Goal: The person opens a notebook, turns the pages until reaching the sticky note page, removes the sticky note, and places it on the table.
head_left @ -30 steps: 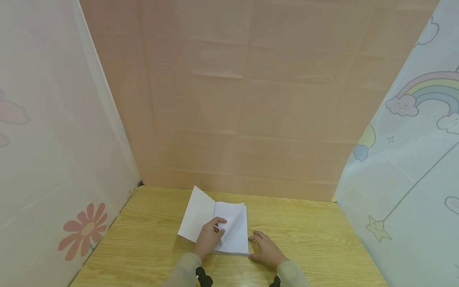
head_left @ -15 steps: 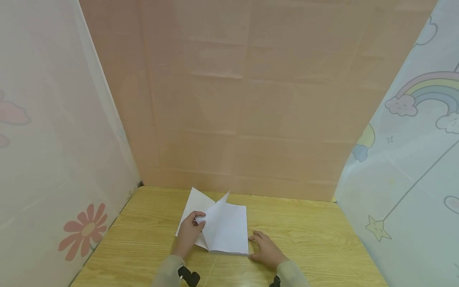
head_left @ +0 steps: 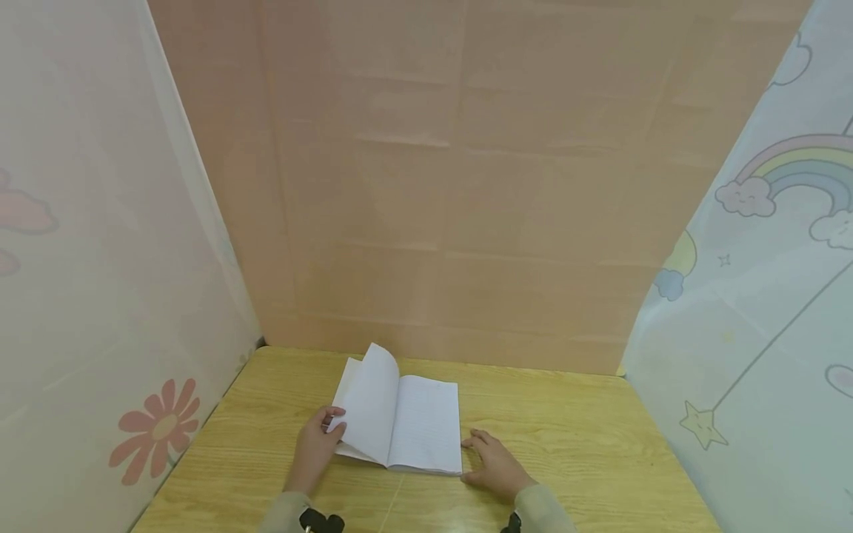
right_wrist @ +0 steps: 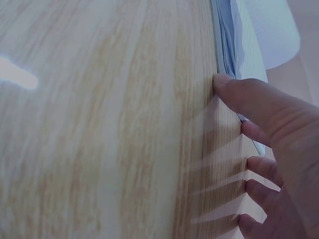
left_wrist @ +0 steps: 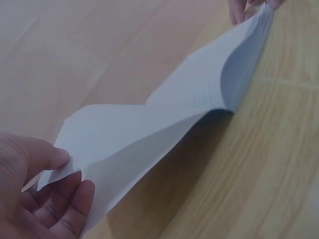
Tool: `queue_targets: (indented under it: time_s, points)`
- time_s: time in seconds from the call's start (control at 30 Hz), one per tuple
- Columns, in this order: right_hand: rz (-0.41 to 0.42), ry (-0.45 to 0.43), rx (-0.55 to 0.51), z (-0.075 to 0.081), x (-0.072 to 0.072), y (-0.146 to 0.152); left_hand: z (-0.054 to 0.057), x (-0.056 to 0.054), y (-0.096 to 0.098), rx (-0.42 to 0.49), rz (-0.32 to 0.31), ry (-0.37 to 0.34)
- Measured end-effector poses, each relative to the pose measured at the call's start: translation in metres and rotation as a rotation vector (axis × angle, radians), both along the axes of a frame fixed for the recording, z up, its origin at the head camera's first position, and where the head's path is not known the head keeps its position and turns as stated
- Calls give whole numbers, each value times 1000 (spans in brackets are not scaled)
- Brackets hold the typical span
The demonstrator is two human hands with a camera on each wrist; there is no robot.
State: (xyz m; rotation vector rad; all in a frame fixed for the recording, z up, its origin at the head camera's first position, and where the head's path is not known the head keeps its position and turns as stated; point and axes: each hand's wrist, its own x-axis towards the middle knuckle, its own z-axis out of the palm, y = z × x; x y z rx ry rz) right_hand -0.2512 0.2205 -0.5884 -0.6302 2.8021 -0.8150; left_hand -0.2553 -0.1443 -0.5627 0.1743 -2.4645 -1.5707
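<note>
An open notebook (head_left: 425,426) with faintly lined white pages lies on the table. My left hand (head_left: 316,444) is at its left side, pinching the outer edge of a turned page (head_left: 369,407) between thumb and fingers. In the left wrist view that page (left_wrist: 114,129) bows up from the spine, above the front cover. My right hand (head_left: 494,465) rests on the table at the notebook's lower right corner. Its thumb (right_wrist: 244,94) touches the edge of the page stack, and the other fingers are loosely bent along the side.
The wood-grain table (head_left: 566,437) meets a tan paper backdrop (head_left: 440,222) behind the notebook. A flower-print sheet (head_left: 100,296) stands on the left, a rainbow-print sheet (head_left: 753,333) on the right. Black wrist devices sit at both cuffs.
My left hand has moved left, carrying the page over from the right side across the spine to the left, uncovering the lined page beneath. The right hand has stayed put.
</note>
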Motion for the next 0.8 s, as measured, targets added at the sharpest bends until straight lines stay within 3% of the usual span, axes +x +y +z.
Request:
queue_targets:
  time_s: [0.27, 0.43, 0.8]
  points:
    - [-5, -11, -6, 0, -1, 1, -16, 4, -20, -113, 19, -99]
    - [-2, -7, 2, 0, -2, 1, -23, 5, -23, -153, -10, -156]
    - [0, 6, 11, 2, 2, -2, -29, 4, -22, -273, -55, -156]
